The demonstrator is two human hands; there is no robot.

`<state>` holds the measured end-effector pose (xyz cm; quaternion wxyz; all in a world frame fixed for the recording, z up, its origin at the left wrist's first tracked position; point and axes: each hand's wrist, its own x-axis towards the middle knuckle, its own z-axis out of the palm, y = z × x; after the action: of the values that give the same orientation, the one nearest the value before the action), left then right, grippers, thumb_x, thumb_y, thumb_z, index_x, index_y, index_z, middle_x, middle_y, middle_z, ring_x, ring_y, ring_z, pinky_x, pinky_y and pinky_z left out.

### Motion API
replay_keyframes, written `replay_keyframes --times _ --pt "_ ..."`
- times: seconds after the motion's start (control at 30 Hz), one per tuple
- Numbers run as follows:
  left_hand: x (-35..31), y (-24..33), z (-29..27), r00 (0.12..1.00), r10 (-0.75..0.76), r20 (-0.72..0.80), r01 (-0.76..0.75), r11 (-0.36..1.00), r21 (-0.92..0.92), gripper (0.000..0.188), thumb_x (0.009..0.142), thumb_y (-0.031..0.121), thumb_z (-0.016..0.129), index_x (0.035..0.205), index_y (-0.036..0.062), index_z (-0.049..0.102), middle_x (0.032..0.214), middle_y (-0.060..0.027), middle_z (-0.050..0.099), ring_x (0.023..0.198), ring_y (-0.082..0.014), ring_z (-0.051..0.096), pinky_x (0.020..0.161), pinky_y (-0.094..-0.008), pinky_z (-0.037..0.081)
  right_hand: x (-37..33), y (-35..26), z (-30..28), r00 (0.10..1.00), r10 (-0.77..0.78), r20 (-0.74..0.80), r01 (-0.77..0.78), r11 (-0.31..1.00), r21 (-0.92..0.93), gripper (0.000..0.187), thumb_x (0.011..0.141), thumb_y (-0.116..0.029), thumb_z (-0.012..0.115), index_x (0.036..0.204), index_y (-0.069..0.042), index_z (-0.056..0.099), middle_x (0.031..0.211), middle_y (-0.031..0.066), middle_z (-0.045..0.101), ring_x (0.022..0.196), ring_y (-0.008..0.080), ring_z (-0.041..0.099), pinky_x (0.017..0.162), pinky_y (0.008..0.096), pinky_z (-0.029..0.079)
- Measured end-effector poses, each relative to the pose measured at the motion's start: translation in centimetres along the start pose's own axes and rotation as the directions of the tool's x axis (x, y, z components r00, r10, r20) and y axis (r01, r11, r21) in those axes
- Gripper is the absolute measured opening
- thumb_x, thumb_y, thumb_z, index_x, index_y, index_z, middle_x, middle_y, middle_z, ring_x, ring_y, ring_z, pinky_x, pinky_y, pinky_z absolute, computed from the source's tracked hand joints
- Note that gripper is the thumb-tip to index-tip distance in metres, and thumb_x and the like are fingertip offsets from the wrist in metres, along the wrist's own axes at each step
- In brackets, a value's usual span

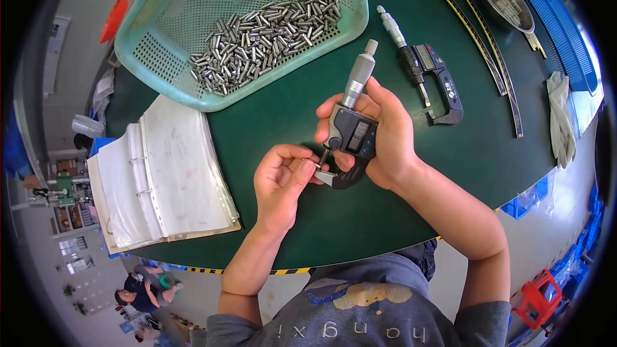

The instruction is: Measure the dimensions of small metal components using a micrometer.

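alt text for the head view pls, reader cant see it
The right hand holds a digital micrometer while the left hand pinches what looks like a tiny part at the micrometer's lower end. A green basket of metal pins, an open binder and a second micrometer lie on the green table.

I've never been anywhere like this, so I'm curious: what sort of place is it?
Probably a factory workshop or parts-inspection area: a digital micrometer is held in the right hand, a second micrometer lies on the green table, and a plastic basket holds many small metal pins.
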<state>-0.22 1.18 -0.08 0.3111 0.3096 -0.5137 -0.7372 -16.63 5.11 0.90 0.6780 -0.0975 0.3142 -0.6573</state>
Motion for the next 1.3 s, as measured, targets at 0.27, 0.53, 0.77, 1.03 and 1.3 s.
replay_keyframes --times 0.27,0.53,0.77,1.03,1.3 --pt "0.07 0.04 -0.05 1.000 -0.009 0.003 0.009 1.000 0.020 0.015 0.082 0.006 0.056 0.093 -0.0013 0.049 0.087 -0.0087 0.056 0.079 -0.0169 0.059 0.063 -0.0241 0.049 -0.01 -0.11 0.34 0.999 -0.016 -0.038 0.014 0.999 -0.053 0.059 0.082 -0.055 0.029 0.085 0.000 0.051 0.067 0.0117 0.056 0.038 0.0141 0.043 0.039 0.0241 0.038" --pt "0.06 0.27 -0.02 1.000 -0.008 0.018 0.008 1.000 -0.025 0.015 0.083 0.008 0.053 0.093 -0.0013 0.048 0.088 -0.0093 0.056 0.080 -0.0174 0.058 0.066 -0.0256 0.048 0.04 0.06 0.06 0.999 -0.044 -0.012 0.043 0.998 -0.037 0.059 0.084 -0.054 0.029 0.084 0.000 0.052 0.066 0.0111 0.056 0.037 0.0136 0.043 0.039 0.0246 0.038" --pt "-0.08 0.12 0.04 1.000 -0.006 0.004 0.006 1.000 0.023 0.015 0.082 0.008 0.055 0.093 -0.0010 0.049 0.087 -0.0073 0.056 0.081 -0.0141 0.057 0.069 -0.0229 0.044 -0.13 -0.28 0.46 0.999 -0.010 -0.052 0.007 0.999 -0.048 0.057 0.088 -0.046 0.019 0.085 0.000 0.053 0.067 0.0109 0.056 0.038 0.0130 0.043 0.041 0.0254 0.039" --pt "-0.14 0.07 -0.15 0.999 -0.011 0.033 0.009 0.998 0.057 0.015 0.082 0.007 0.056 0.093 -0.0016 0.050 0.088 -0.0069 0.056 0.081 -0.0104 0.054 0.069 -0.0214 0.042 0.06 -0.09 0.07 1.000 0.008 -0.011 -0.008 1.000 0.009 0.060 0.083 -0.053 0.026 0.085 0.000 0.053 0.067 0.0110 0.056 0.038 0.0132 0.043 0.041 0.0248 0.038" --pt "-0.19 0.17 -0.38 0.999 -0.024 0.023 0.022 0.998 0.066 0.014 0.084 0.012 0.052 0.092 0.0017 0.048 0.091 -0.0081 0.054 0.083 -0.0166 0.055 0.071 -0.0275 0.044 -0.03 -0.11 0.10 1.000 -0.009 -0.003 0.009 1.000 0.015 0.059 0.083 -0.054 0.029 0.084 0.000 0.053 0.066 0.0102 0.057 0.038 0.0130 0.044 0.041 0.0247 0.038"
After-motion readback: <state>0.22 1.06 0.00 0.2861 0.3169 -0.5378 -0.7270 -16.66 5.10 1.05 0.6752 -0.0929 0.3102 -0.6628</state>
